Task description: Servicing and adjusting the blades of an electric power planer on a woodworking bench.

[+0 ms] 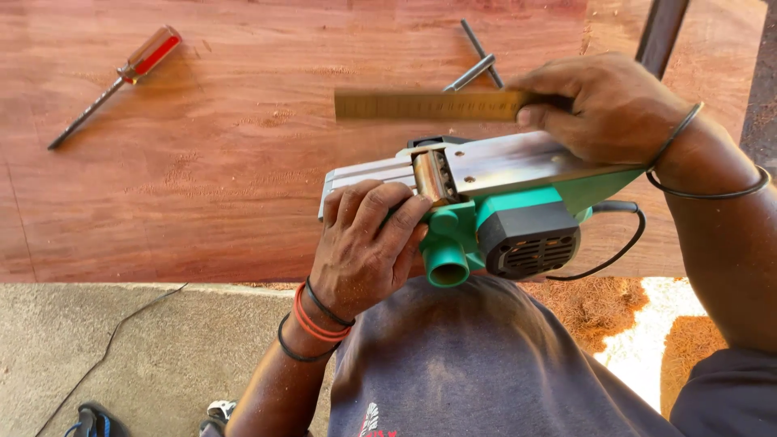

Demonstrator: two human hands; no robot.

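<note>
Green electric planer (486, 214) lies upturned against the person's torso, sole plate and cutter drum facing up. Left hand (364, 243) is clenched around its front end, just beside the drum. Right hand (603, 105) pinches a brass ruler (425, 105), held above the sole. Beyond both grips, a T-handled wrench (477, 65) and a red-handled screwdriver (121, 81) rest on the wooden worktop (202, 178).

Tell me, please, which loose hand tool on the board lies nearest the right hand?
The metal T-handled wrench, just beyond the right hand; the red-handled screwdriver lies far left.
</note>
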